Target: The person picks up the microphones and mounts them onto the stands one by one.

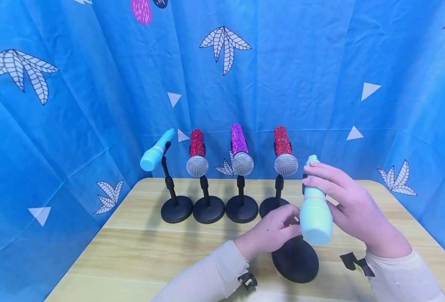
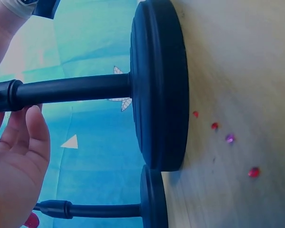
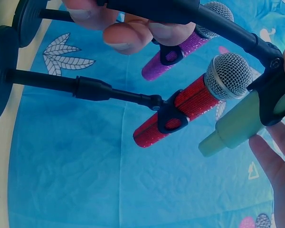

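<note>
My right hand (image 1: pixel 358 205) holds a mint-green microphone (image 1: pixel 316 220), fingers laid over its handle. The black clip (image 3: pixel 270 92) of a desk stand sits around that handle in the right wrist view. Below it, my left hand (image 1: pixel 269 230) grips the stand's upright at the collar (image 2: pixel 5 95), fingers curled round it. This stand's round black base (image 1: pixel 295 260) is down on the wooden table, nearer to me than the other stands. The microphone's wide head points toward me and its narrow end points away.
Behind stands a row of black stands carrying a blue microphone (image 1: pixel 152 157), a red one (image 1: pixel 197 144), a purple one (image 1: pixel 239 138) and another red one (image 1: pixel 282 140). Small loose gems (image 2: pixel 254 172) lie on the wooden table (image 1: pixel 131 256). A blue patterned curtain (image 1: pixel 297 63) surrounds it.
</note>
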Motion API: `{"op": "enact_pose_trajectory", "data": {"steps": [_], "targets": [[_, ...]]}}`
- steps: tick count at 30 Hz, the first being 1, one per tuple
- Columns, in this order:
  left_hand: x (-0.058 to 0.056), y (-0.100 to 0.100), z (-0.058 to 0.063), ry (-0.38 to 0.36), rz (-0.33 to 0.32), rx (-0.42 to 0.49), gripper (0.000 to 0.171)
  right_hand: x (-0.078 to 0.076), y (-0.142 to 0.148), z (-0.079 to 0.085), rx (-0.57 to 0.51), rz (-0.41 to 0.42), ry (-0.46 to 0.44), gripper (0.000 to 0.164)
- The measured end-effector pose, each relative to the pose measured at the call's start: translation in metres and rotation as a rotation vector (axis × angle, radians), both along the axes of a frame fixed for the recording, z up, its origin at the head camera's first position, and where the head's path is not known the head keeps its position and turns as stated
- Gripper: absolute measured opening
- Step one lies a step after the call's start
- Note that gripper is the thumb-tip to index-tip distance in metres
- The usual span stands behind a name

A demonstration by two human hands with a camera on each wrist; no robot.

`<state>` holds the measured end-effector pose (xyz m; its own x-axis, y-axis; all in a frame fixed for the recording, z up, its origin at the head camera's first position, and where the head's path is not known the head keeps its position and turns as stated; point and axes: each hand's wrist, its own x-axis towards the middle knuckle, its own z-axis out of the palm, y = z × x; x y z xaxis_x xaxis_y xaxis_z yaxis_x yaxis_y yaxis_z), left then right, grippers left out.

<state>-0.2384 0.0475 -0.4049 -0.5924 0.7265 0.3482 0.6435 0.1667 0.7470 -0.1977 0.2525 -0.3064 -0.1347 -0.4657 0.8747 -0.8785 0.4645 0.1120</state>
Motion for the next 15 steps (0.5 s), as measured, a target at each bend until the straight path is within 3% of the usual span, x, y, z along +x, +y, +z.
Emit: {"op": "enact_pose_trajectory", "data": {"steps": [6, 10, 15], "targets": [[-0.0031, -0.0023, 0.0006, 0.046, -0.042, -0.033, 0.018, 0.0002, -0.0001, 0.0003, -0.003, 0.003, 0.005, 0.044], [-0.0028, -0.0019, 0.0011, 0.002, -0.057, -0.023, 0.020, 0.0005, -0.0002, 0.0004, -0.003, 0.001, 0.009, 0.044], [0.0008, 0.0003, 0.0008, -0.079, -0.012, 0.001, 0.026, 0.0006, -0.0003, 0.0008, 0.003, -0.008, 0.008, 0.044]]}}
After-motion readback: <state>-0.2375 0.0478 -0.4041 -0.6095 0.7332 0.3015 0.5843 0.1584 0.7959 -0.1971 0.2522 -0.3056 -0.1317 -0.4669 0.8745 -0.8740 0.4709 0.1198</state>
